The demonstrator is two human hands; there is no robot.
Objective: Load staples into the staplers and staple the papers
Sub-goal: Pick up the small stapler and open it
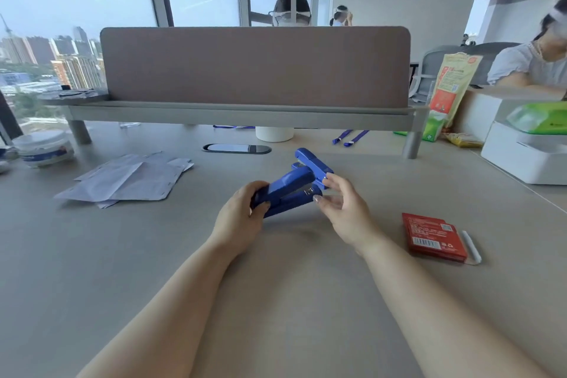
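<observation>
A blue stapler [291,190] is held just above the desk's middle, its top lid swung up and back. My left hand [242,215] grips its rear end. My right hand [343,205] touches its front, fingertips at the exposed metal staple channel; whether it pinches staples I cannot tell. Behind it a second blue stapler [311,163] lies on the desk. A loose pile of white papers [129,179] lies to the left. A red staple box [434,236] rests on the right.
A white stick-like item [471,246] lies beside the red box. A brown partition [254,66] on a grey shelf crosses the back. A white tub [43,147] sits far left, a white printer [527,153] far right. People sit behind and at the right.
</observation>
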